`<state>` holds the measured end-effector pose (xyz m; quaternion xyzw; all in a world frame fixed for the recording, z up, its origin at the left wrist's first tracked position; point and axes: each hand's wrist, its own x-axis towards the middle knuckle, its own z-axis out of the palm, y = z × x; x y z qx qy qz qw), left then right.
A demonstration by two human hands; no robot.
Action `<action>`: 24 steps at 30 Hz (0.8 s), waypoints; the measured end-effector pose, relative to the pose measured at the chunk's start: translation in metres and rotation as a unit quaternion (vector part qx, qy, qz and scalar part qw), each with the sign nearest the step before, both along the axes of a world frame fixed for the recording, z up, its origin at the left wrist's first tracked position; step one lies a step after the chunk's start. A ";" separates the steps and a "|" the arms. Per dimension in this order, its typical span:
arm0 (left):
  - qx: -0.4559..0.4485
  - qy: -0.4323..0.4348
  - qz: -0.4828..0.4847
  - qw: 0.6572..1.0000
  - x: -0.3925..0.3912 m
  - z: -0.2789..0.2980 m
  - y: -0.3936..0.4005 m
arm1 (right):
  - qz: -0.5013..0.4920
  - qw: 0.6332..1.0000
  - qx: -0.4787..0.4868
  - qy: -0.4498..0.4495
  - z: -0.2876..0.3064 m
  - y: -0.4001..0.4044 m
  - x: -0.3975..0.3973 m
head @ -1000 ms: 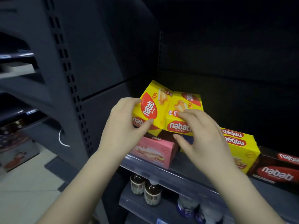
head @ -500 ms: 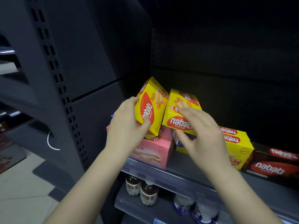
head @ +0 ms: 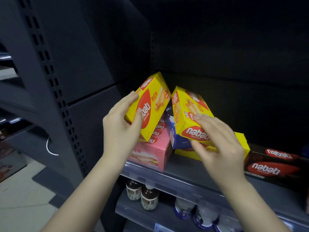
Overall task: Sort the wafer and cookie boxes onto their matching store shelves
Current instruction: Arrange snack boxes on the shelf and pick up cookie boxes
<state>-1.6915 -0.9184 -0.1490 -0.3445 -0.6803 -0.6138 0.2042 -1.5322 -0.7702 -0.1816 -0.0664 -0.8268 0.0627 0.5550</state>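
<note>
**Yellow wafer boxes lifted, sorting barely begun**

Yellow cardboard fills both hands. The left hand (head: 120,129) grips a tilted yellow wafer box (head: 148,106) by its near end, thumb on the printed face and fingers round the far side, above the pink wafer box (head: 150,154). The right hand (head: 220,144) pinches a second yellow box (head: 189,113), fingers on top and thumb under its low edge; that box leans over a blue box (head: 173,136).

Both held boxes are raised off the shelf (head: 184,176), neither yet placed. By my reading most of the work is left: pink, blue, a flat yellow box (head: 242,141) and a black wafer box (head: 274,163) sit mixed on one shelf. Bottles (head: 142,195) stand on the level below.
</note>
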 end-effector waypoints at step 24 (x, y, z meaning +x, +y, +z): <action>-0.010 -0.015 -0.226 0.974 0.112 -0.043 0.048 | -0.221 0.959 -0.076 0.159 -0.023 -0.006 0.155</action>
